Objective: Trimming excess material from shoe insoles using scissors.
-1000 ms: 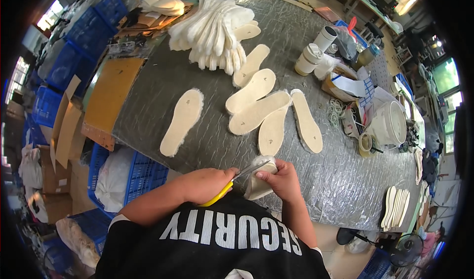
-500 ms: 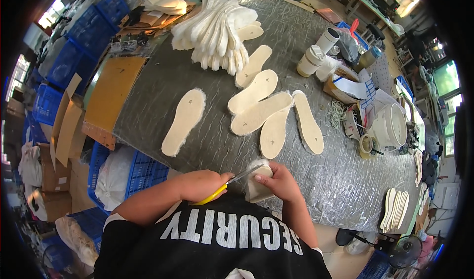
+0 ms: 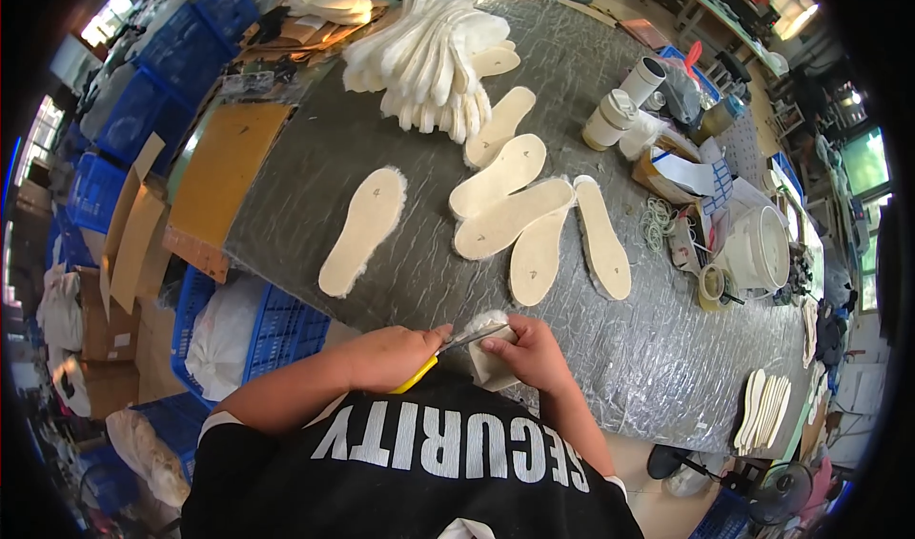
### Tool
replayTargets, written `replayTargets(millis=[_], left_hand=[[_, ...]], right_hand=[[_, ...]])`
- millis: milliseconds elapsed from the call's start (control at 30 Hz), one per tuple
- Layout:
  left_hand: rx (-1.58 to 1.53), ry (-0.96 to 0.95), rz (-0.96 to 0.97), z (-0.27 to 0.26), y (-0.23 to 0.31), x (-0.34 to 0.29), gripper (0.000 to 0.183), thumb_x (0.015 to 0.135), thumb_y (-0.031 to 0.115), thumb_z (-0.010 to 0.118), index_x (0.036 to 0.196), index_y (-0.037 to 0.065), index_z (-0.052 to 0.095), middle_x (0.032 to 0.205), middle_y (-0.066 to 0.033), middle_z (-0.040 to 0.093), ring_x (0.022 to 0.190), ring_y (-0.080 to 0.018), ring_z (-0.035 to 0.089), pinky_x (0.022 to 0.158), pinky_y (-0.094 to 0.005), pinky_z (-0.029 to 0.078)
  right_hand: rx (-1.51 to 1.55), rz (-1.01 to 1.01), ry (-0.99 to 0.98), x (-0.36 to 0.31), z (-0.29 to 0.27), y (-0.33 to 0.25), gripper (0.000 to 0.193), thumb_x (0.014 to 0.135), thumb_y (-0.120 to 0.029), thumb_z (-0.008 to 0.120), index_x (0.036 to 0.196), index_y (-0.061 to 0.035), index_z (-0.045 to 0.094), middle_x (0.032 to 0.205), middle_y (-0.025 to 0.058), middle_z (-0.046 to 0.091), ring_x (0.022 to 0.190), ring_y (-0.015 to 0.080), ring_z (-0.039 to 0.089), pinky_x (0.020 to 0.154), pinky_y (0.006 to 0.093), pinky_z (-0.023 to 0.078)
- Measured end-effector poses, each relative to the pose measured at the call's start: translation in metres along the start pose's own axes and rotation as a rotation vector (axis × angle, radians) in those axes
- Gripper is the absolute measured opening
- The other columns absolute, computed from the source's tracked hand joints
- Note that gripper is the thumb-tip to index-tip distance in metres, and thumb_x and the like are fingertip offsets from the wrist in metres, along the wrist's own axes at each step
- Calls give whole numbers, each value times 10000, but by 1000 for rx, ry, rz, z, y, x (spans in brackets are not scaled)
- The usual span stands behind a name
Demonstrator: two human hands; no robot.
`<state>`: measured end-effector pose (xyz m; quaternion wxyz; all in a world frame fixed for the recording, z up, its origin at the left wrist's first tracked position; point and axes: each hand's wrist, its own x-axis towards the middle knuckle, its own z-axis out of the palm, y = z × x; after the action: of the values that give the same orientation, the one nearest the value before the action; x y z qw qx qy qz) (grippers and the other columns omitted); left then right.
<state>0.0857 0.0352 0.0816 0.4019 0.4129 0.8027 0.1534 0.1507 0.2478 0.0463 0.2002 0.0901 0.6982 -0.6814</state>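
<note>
My left hand (image 3: 400, 356) is closed round yellow-handled scissors (image 3: 416, 375), whose blades lie against the fluffy edge of a cream insole. That insole (image 3: 493, 369) is pinched between the thumb and fingers of my right hand (image 3: 536, 353), close to my body at the table's near edge. On the table beyond my hands, a single fleece-lined insole (image 3: 362, 232) lies apart on the left. Several more overlap in the middle, among them one insole (image 3: 513, 219) lying slantwise. A narrow-looking insole (image 3: 604, 242) rests to their right. Behind them rises a heap of white fluffy insoles (image 3: 424, 58).
The dark table (image 3: 286, 244) carries a white cup (image 3: 610, 120), a white bucket (image 3: 755, 248) and a small jar (image 3: 713, 286) on the right. A row of insoles (image 3: 762, 410) stands at the right corner. Blue crates (image 3: 295, 325) and cardboard (image 3: 229, 167) are on the left.
Both hands, with the scissors and insole, have shifted slightly. The insole has tilted, and the scissor blades now lie lower across its fluffy edge. The view has turned a little.
</note>
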Motion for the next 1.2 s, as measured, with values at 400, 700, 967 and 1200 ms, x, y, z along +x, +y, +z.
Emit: replayTargets(millis=[400, 700, 967, 1200], left_hand=[[5, 100, 105, 6, -10, -8, 492, 848, 116, 410, 1267, -109, 281, 755, -242, 595, 705, -376, 599, 652, -424, 481], [-11, -79, -22, 2, -14, -15, 536, 848, 162, 480, 1323, 23, 275, 761, -228, 585, 682, -361, 595, 608, -433, 468], [-136, -67, -18, 14, -23, -22, 491, 898, 183, 392, 1301, -63, 260, 924, -258, 567, 850, -370, 570, 739, -419, 449], [-121, -62, -90, 4, -13, -19, 539, 886, 188, 457, 1307, -57, 229, 982, -236, 569, 901, -369, 562, 763, -410, 455]], right_hand=[[-23, 47, -57, 4, 9, -3, 139, 759, -88, 669, 824, 24, 621, 670, 13, 593, 620, 52, 501, 560, 242, 437], [23, 57, -108, 6, 7, 4, 176, 768, -113, 665, 874, 22, 623, 695, 23, 602, 636, 57, 510, 572, 246, 444], [-27, 117, -155, 1, 9, 1, 172, 803, -95, 618, 932, 19, 606, 767, 8, 619, 709, 56, 539, 651, 226, 449], [-51, 101, -95, 5, 10, 7, 175, 807, -97, 617, 941, 15, 612, 763, 6, 620, 684, 51, 532, 627, 225, 445]])
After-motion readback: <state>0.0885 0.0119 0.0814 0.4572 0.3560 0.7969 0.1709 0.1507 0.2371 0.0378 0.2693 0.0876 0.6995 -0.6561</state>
